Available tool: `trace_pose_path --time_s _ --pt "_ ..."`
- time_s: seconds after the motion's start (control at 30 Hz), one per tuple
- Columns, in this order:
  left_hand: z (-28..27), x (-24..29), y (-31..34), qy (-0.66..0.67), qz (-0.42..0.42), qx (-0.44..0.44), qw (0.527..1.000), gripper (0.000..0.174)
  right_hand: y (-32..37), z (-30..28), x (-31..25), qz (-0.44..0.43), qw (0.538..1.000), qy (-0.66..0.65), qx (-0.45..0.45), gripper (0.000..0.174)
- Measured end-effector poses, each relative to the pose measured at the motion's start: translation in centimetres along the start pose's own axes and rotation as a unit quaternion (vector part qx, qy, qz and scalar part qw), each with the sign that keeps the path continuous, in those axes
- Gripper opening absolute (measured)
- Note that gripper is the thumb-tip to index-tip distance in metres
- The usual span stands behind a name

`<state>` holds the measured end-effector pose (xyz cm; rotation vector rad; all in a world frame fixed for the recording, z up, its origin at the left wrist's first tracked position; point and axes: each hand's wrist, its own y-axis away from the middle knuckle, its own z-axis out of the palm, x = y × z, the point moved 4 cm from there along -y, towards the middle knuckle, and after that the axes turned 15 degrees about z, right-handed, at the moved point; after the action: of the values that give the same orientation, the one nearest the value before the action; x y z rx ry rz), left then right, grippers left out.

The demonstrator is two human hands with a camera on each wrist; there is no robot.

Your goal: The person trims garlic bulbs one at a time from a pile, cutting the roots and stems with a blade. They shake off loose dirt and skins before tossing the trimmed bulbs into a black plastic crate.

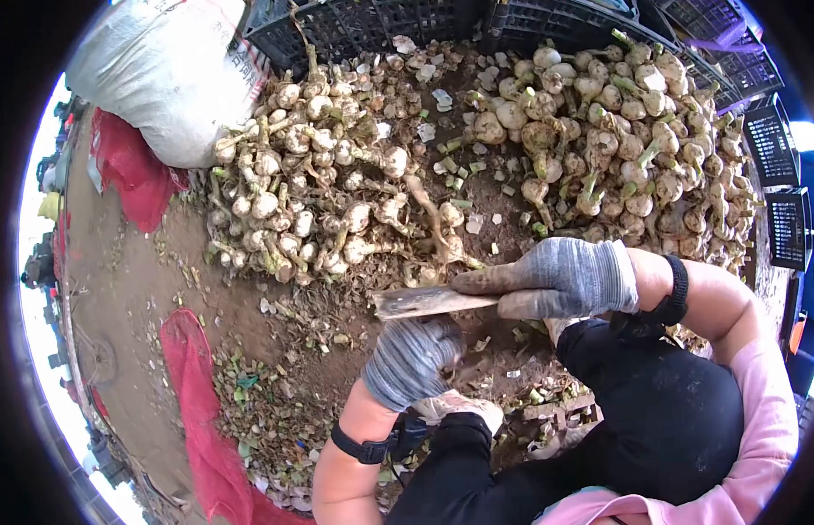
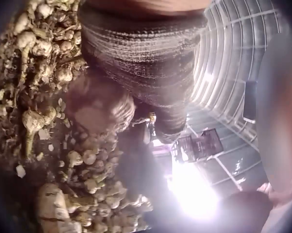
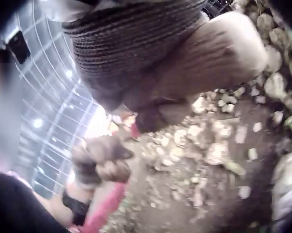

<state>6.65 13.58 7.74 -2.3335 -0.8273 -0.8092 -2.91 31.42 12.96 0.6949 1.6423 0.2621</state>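
Observation:
In the head view, my right hand [image 1: 560, 280] in a grey knit glove pinches one end of a flat strip of wood [image 1: 429, 302] between fingers and thumb. The strip points left across the front of my body. Just below it my gloved left hand [image 1: 416, 360] has its knuckles close to the wood's lower edge. That left hand [image 3: 102, 160] looks like a fist in the right wrist view, with nothing showing out of it. A pile of garlic bulbs [image 1: 280, 188] with cut stems lies beyond the hands, and a second garlic pile [image 1: 626, 149] lies further right.
A white woven sack [image 1: 166, 83] stands at the back left. Red mesh bags [image 1: 192, 394] lie on the left. Black crates [image 1: 372, 31] line the back, with more black crates [image 1: 770, 140] at the right. Stem trimmings [image 1: 249, 394] cover the soil around my shoes.

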Motion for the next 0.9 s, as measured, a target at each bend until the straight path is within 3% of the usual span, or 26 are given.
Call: trace_pose_path --time_s 0.07,0.13,0.17,0.2,0.27,0.3,0.33,0.37,0.4,0.43,0.5,0.53,0.57,0.63,0.67,0.7,0.73,0.77,0.87,0.9 --pt "-0.4 0.1 1.0 0.049 -0.038 0.046 0.997 0.02 -0.1 -0.3 2.4 0.088 0.993 -0.077 -0.024 0.053" --pt "-1.0 0.1 1.5 0.063 -0.052 0.072 0.994 0.024 -0.2 -0.8 11.3 0.192 0.981 0.035 0.008 0.055" --pt "-2.2 -0.9 2.6 0.124 -0.154 0.28 0.939 0.026 1.1 -0.4 13.9 0.246 0.969 -0.001 0.036 0.058" --pt "-2.5 -1.7 4.3 0.181 -0.249 0.472 0.826 0.028 2.0 0.0 14.1 0.311 0.94 -0.128 0.054 0.062" --pt "-2.4 -5.3 6.2 0.308 -0.402 0.569 0.648 0.031 2.6 1.3 14.4 0.334 0.912 -0.231 0.055 0.064" --pt "-2.5 -5.4 4.0 0.278 -0.373 0.553 0.691 0.03 1.8 1.9 14.5 0.275 0.938 -0.207 0.049 0.06" --pt "-2.0 -3.8 0.9 0.388 -0.243 0.476 0.751 0.033 1.4 2.6 14.6 0.299 0.918 -0.259 0.032 0.056" --pt "-1.3 -2.2 -2.3 0.45 -0.12 0.412 0.783 0.052 1.1 2.3 13.3 0.321 0.916 -0.238 0.019 0.056" --pt "-1.2 -0.6 -4.5 0.433 -0.065 0.376 0.817 0.054 1.0 2.7 12.7 0.347 0.912 -0.221 -0.002 0.056" --pt "-1.5 -0.1 -5.9 0.383 -0.041 0.352 0.853 0.058 0.9 3.0 12.5 0.316 0.924 -0.216 -0.009 0.057" --pt "-1.6 -4.1 -5.9 0.266 -0.083 0.332 0.901 0.072 0.7 2.4 12.0 0.264 0.948 -0.179 -0.003 0.058" --pt "-1.7 -8.1 -3.9 0.198 -0.213 0.321 0.901 0.07 0.9 2.2 11.9 0.249 0.956 -0.153 0.001 0.058" --pt "-1.7 -12.9 0.0 0.111 -0.365 0.336 0.861 0.068 1.0 2.0 12.5 0.245 0.954 -0.172 -0.005 0.058" --pt "-2.1 -19.1 8.5 0.058 -0.593 0.425 0.681 0.07 1.0 2.0 13.6 0.257 0.951 -0.172 0.004 0.058" --pt "-2.2 -20.1 11.7 0.073 -0.647 0.471 0.595 0.073 1.1 1.8 14.1 0.272 0.947 -0.169 0.016 0.058" --pt "-1.4 -20.7 14.2 0.05 -0.675 0.478 0.56 0.075 1.1 1.9 14.6 0.273 0.942 -0.194 0.014 0.057" --pt "-2.0 -17.4 11.9 0.072 -0.688 0.461 0.555 0.081 1.0 1.8 14.3 0.275 0.942 -0.194 0.01 0.057" --pt "-1.2 -17.4 11.0 0.13 -0.686 0.453 0.554 0.087 0.9 1.5 13.7 0.289 0.939 -0.184 0.001 0.057" --pt "1.7 -22.8 14.0 0.095 -0.697 0.378 0.602 0.096 0.2 1.5 13.0 0.277 0.949 -0.153 -0.006 0.056" --pt "1.2 -21.1 12.4 0.127 -0.672 0.431 0.589 0.093 0.1 1.6 12.9 0.253 0.958 -0.133 -0.004 0.055"
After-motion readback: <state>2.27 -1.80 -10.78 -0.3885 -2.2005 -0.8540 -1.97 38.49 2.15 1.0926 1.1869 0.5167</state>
